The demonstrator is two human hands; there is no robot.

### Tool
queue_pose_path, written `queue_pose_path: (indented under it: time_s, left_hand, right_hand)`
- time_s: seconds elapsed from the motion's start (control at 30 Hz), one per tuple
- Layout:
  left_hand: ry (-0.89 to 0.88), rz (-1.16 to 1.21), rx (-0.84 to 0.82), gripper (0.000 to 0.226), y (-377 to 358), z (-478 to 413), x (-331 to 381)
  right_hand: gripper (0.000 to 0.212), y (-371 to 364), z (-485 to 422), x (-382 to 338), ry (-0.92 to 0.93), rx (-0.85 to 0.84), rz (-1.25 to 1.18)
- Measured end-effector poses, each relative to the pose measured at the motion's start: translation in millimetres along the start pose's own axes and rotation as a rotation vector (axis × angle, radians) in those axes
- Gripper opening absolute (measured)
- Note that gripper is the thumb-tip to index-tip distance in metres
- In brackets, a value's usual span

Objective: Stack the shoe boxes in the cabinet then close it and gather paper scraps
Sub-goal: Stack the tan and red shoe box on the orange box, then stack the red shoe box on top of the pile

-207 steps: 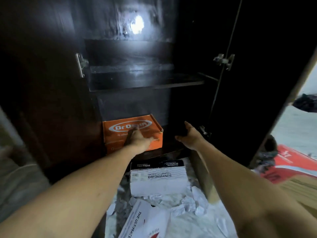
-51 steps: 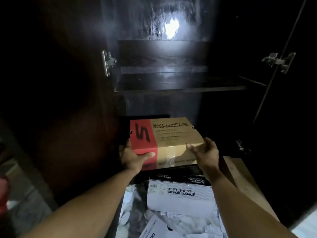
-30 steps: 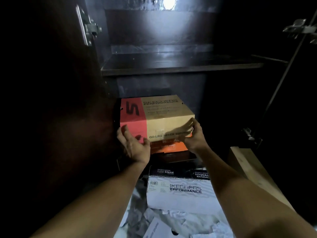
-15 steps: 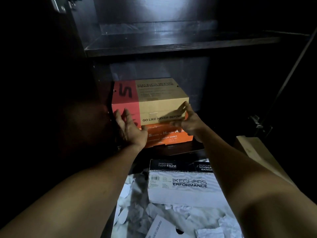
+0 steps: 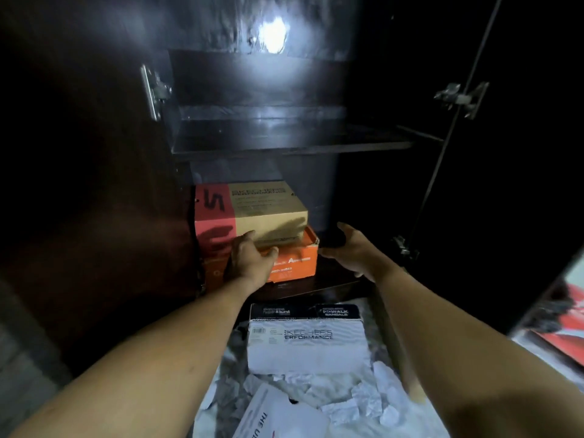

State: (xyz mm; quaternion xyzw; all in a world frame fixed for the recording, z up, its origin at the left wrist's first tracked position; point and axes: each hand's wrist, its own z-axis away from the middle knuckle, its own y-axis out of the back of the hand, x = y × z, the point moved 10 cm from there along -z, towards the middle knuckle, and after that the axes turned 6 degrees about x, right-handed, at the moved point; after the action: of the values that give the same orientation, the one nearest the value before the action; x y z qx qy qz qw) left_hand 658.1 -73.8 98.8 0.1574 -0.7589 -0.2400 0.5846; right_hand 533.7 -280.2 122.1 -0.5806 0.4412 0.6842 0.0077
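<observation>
Cabinet: both doors swung open, interior dark, a glare spot on the back panel.
Lower compartment, left side: orange shoe box on the cabinet floor; tan-and-red shoe box stacked squarely on top of it, "S" logo at its left end. The stack sits close to the left wall; the right half of the compartment is in shadow.
Middle shelf: contents not discernible beyond reflections.

Left hand: grip released, fingers extended and lying flat against the front faces of the stack, across the seam between the two boxes.
Right hand: just right of the orange box, not touching it; fingers loosely curved, thumb up, grip released.

Floor in front of the cabinet, near side: white shoe box with a black top band, lying directly below the compartment opening. Nearer still, a second white box, tilted and partly cut off by the frame. Crumpled paper scraps are scattered around and between both.
Metal hinges: left hinge, right hinge.
Far right edge: a red object, blurred.
</observation>
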Motion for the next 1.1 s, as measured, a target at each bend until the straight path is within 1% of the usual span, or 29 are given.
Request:
queue_pose_path:
  time_s: [0.07,0.13,0.2,0.33,0.43,0.47,0.57,0.7,0.77,0.87,1.0,1.1]
  left_hand:
    - [-0.049,-0.028,-0.061,0.053,12.0,19.4,26.3]
    - [-0.109,-0.081,-0.123,0.060,28.2,42.4,56.0]
    - [-0.165,-0.119,-0.188,0.066,46.8,69.1,86.7]
    - [-0.314,-0.160,-0.287,0.070,83.5,136.5,156.4]
    - [-0.458,-0.180,-0.382,0.066,91.0,197.7,200.8]
    - [-0.501,-0.188,-0.402,0.067,89.1,216.3,211.7]
    - [-0.595,-0.180,-0.465,0.069,80.3,275.8,240.5]
    - [-0.644,-0.112,-0.571,0.067,50.7,355.3,263.5]
    - [-0.679,-0.078,-0.649,0.069,31.8,389.0,272.9]
    - [-0.749,-0.034,-0.767,0.068,9.3,432.4,295.3]
    - [-0.825,0.034,-0.860,0.069,-15.3,489.4,325.1]
    - [-0.882,0.025,-0.906,0.068,-39.3,523.1,337.2]
  right_hand:
    - [0.069,40.2,24.7,-6.9,-0.021,0.048,0.048]
    - [0.085,79.7,57.5,-13.6,-0.053,0.094,0.089]
    - [0.093,119.0,98.8,-20.8,-0.069,0.112,0.141]
    - [0.096,197.1,193.6,-38.1,-0.104,0.132,0.262]
    - [0.100,244.3,260.3,-40.6,-0.146,0.208,0.336]
    - [0.100,256.6,282.2,-40.4,-0.160,0.235,0.355]
    - [0.086,289.7,347.7,-39.4,-0.212,0.299,0.401]
    - [0.090,336.2,422.4,-14.3,-0.321,0.377,0.462]
    - [0.091,359.7,459.6,1.8,-0.396,0.424,0.483]
    - [0.091,394.5,510.8,23.9,-0.501,0.513,0.452]
    - [0.088,433.4,568.4,47.4,-0.624,0.650,0.373]
    - [0.086,450.4,596.7,73.5,-0.705,0.691,0.334]
